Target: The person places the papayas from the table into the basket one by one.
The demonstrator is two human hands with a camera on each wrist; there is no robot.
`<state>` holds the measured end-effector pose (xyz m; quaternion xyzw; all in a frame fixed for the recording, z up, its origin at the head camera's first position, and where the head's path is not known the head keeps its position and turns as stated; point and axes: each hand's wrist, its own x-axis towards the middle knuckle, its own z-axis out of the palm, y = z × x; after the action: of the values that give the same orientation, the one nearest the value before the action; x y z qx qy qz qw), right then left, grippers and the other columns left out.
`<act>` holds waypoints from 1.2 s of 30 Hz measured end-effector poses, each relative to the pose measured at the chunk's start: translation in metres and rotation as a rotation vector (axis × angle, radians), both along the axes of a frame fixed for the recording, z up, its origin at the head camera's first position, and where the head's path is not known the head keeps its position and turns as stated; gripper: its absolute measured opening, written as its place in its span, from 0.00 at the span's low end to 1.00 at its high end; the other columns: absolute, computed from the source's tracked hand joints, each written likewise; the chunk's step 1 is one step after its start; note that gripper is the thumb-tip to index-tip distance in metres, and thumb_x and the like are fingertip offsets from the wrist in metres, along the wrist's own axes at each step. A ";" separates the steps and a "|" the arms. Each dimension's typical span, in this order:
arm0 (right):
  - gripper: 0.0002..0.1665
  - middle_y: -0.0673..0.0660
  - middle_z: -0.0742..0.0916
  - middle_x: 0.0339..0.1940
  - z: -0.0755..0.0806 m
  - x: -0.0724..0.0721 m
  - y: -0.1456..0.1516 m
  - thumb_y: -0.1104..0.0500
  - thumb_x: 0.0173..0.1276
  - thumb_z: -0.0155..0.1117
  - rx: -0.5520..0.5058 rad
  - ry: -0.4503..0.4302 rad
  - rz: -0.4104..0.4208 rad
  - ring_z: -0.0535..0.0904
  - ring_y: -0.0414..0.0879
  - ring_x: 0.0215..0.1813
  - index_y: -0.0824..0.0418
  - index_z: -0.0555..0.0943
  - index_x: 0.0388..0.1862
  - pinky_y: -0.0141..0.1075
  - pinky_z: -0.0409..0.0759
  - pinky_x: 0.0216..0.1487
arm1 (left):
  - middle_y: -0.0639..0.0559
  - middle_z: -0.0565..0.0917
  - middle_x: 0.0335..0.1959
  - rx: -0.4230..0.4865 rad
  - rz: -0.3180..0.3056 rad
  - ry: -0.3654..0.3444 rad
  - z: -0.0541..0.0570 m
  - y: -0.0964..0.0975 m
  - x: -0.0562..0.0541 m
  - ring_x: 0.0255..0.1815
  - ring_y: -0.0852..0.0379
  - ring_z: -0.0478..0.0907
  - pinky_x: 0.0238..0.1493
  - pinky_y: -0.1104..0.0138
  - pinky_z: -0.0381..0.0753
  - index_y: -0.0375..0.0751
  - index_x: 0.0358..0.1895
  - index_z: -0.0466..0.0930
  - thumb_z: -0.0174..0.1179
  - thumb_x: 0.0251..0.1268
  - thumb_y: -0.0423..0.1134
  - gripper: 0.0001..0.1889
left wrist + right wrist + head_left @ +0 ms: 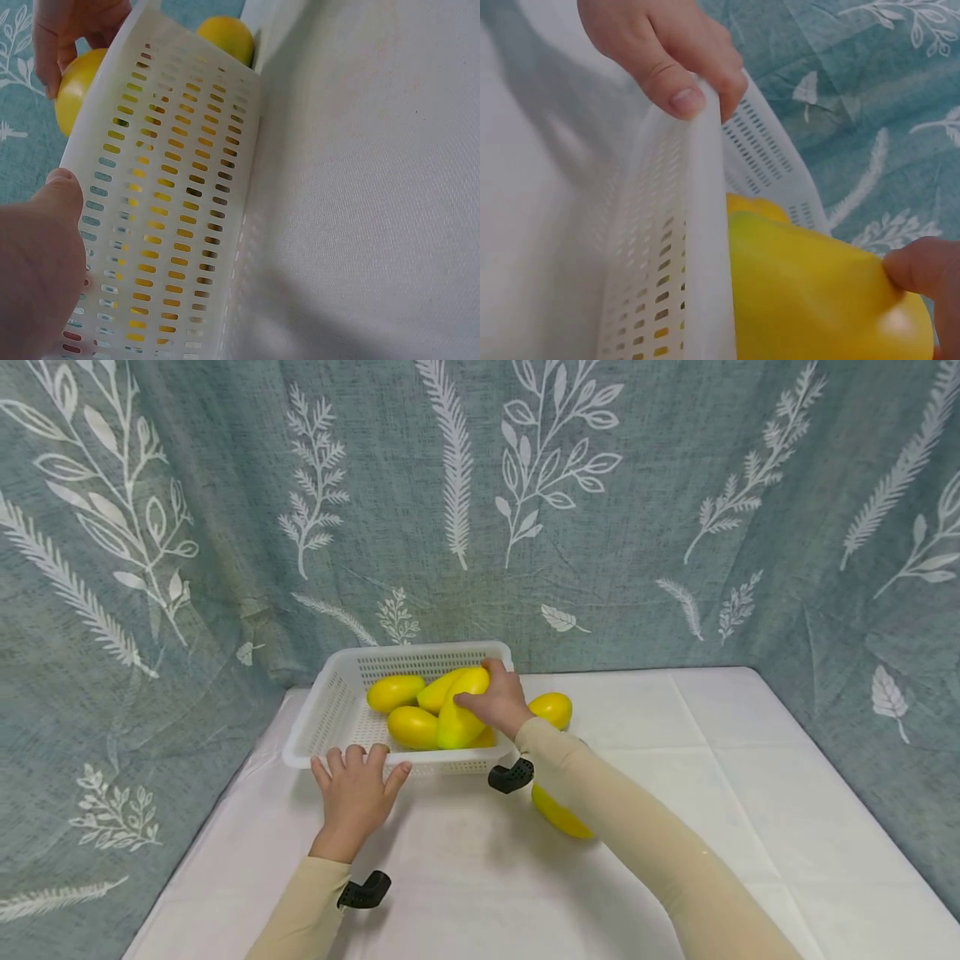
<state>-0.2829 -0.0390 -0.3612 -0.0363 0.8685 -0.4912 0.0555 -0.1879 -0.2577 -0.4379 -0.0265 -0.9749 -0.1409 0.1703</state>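
A white plastic basket (306,727) with slotted walls stands on the table, and several yellow mangoes (395,692) lie inside. My left hand (356,797) grips its near rim; the right wrist view shows that thumb (684,101) outside the wall and the fingers over the edge. At the basket's right end, my right hand (501,700) holds a yellow mango with a greenish end (457,718) between thumb and fingers. This mango (817,292) is tilted, low over the others, its lower part behind the rim in the right wrist view.
Outside the basket to the right, one mango (551,708) sits near its end. Another mango (558,814) lies closer, partly covered by my right sleeve (622,814). A grey-green leaf-patterned curtain (637,527) hangs behind and beside the white-covered table (750,793).
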 end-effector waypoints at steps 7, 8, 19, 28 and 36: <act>0.46 0.66 0.69 0.77 0.006 0.001 0.009 0.51 0.69 0.68 -0.001 -0.023 -0.003 0.75 0.58 0.68 0.56 0.58 0.81 0.50 0.78 0.67 | 0.25 0.76 0.51 -0.001 -0.006 0.013 -0.002 0.004 0.000 0.60 0.22 0.63 0.67 0.24 0.43 0.34 0.54 0.77 0.59 0.74 0.55 0.24; 0.47 0.66 0.70 0.77 0.007 0.000 0.010 0.51 0.69 0.68 -0.005 -0.027 -0.004 0.77 0.58 0.65 0.56 0.58 0.81 0.50 0.79 0.65 | 0.25 0.76 0.51 0.000 -0.006 0.018 -0.002 0.005 0.000 0.60 0.22 0.63 0.67 0.24 0.43 0.34 0.53 0.77 0.59 0.74 0.54 0.24; 0.44 0.64 0.68 0.79 0.018 0.000 0.034 0.50 0.73 0.66 -0.071 -0.116 0.064 0.77 0.58 0.68 0.53 0.56 0.81 0.51 0.84 0.58 | 0.24 0.77 0.50 0.003 -0.009 0.044 -0.004 0.008 -0.001 0.58 0.21 0.65 0.66 0.24 0.46 0.34 0.53 0.77 0.60 0.73 0.54 0.24; 0.42 0.64 0.62 0.81 0.031 -0.004 0.077 0.51 0.73 0.66 -0.129 -0.215 0.089 0.70 0.61 0.75 0.48 0.58 0.81 0.53 0.82 0.62 | 0.25 0.76 0.49 -0.005 -0.004 0.044 -0.002 0.006 0.000 0.57 0.22 0.65 0.65 0.25 0.46 0.34 0.53 0.77 0.61 0.72 0.53 0.23; 0.39 0.64 0.65 0.80 0.027 -0.004 0.138 0.50 0.77 0.60 -0.056 -0.245 0.131 0.69 0.65 0.76 0.52 0.58 0.81 0.55 0.80 0.64 | 0.24 0.75 0.48 -0.011 -0.004 0.030 0.001 0.003 0.001 0.57 0.21 0.63 0.65 0.25 0.45 0.33 0.50 0.75 0.60 0.73 0.53 0.23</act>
<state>-0.2872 0.0991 -0.3339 -0.0341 0.8371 -0.5111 0.1922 -0.1871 -0.2550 -0.4370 -0.0314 -0.9729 -0.1353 0.1848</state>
